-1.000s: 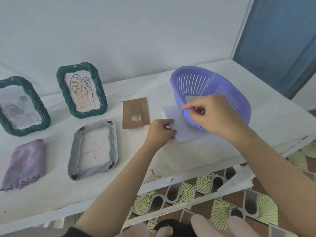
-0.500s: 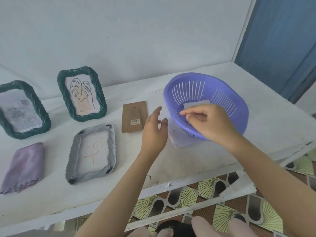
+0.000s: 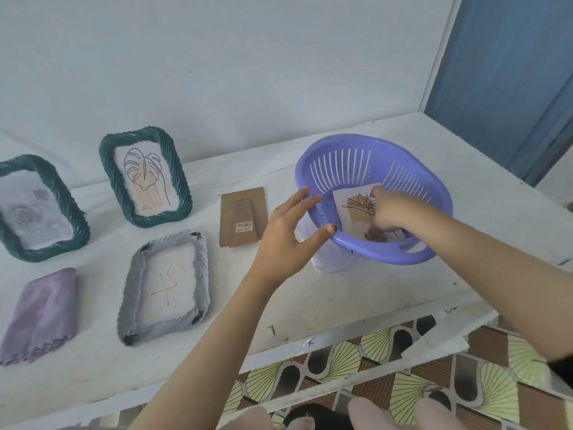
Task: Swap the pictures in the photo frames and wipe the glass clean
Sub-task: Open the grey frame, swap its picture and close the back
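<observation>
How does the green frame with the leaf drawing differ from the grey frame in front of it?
The green frame stands upright and holds a leaf drawing; the grey frame lies flat on the table, showing only red scribbles. The green frame is dark, the grey frame pale. Both have twisted, rope-like rims.

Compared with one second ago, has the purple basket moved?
Yes. The purple basket was tipped up; now it sits flatter on the white table.
</observation>
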Demonstrator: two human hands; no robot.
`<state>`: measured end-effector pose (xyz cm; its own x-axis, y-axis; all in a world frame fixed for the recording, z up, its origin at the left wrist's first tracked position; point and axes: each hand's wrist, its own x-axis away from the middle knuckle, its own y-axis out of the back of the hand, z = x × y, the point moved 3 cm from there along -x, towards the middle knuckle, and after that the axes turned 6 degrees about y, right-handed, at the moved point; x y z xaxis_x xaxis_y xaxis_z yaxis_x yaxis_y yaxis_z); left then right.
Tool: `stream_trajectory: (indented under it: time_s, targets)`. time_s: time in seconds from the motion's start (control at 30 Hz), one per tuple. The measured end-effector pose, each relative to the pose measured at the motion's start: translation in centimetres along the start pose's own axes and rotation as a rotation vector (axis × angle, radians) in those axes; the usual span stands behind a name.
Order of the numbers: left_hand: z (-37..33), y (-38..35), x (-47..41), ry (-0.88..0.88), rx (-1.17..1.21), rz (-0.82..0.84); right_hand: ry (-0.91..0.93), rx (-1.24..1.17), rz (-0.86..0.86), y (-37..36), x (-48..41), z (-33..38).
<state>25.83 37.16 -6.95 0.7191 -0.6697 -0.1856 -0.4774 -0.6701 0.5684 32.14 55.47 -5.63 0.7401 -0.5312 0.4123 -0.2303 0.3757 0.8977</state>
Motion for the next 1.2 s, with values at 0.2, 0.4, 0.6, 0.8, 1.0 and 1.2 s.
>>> stream_trajectory:
  time_s: [0.2, 0.4, 0.6, 0.8, 1.0, 1.2]
  targets:
    - [0.1, -0.2, 0.1, 0.012, 0.026, 0.011, 0.047, -0.109, -0.192, 0.7, 0.0, -0.4]
    - [-0.3, 0.3, 0.0, -0.010, -0.011, -0.017, 0.157, -0.196, -0.553, 2.4, 1.6, -1.1]
    - [-3.4, 1.8, 0.0, -0.025, 0.420, -0.099, 0.451, -0.447, -0.840, 3.2, 6.4, 1.9]
    - [-4.2, 4.3, -0.3, 0.241, 0.640, -0.145, 0.728, -0.405, -0.815, 0.8, 9.0, 5.8]
    - [-2.0, 6.9, 1.3, 0.359, 0.642, -0.188, 0.829, -0.475, -0.639, -2.1, 8.4, 8.3]
    - [0.6, 9.2, 3.6, 0.359, 0.615, -0.176, 0.826, -0.417, -0.701, -4.5, 8.7, 11.4]
